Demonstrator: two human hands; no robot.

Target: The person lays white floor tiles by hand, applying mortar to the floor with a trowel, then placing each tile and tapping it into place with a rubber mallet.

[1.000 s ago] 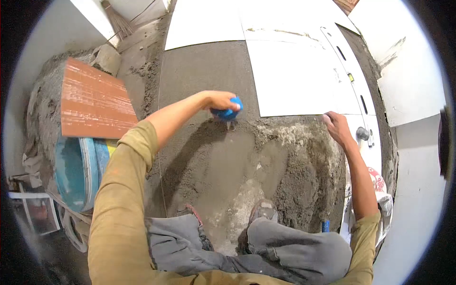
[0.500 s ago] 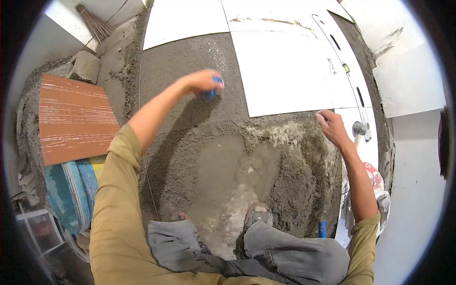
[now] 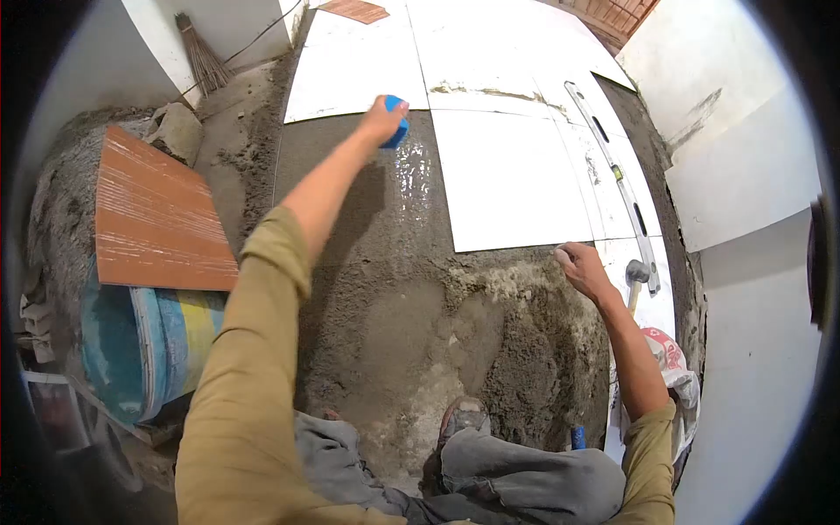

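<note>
My left hand (image 3: 380,122) is wrapped around a small blue container (image 3: 397,131), stretched out over the bed of grey mortar (image 3: 341,210). Below it runs a shiny wet streak (image 3: 413,175) on the mortar. Fingers curled in and nothing visible in them, my right hand (image 3: 584,269) hovers by the near edge of a large white tile (image 3: 512,179). Right of that hand, a mallet (image 3: 637,273) with a dark head lies on the tiles, beside the end of a long spirit level (image 3: 623,188).
At left, a brown tile (image 3: 162,214) leans over a blue bucket (image 3: 114,350) lying on its side. A concrete block (image 3: 175,133) and a stick broom (image 3: 203,61) are farther back. A white sack (image 3: 682,381) sits at right, and a blue handle (image 3: 577,437) shows by my knee.
My left hand has moved forward with the blue container, toward the far tiles. A wet, shiny streak on the mortar is now more marked. My right hand stays near the tile edge.
</note>
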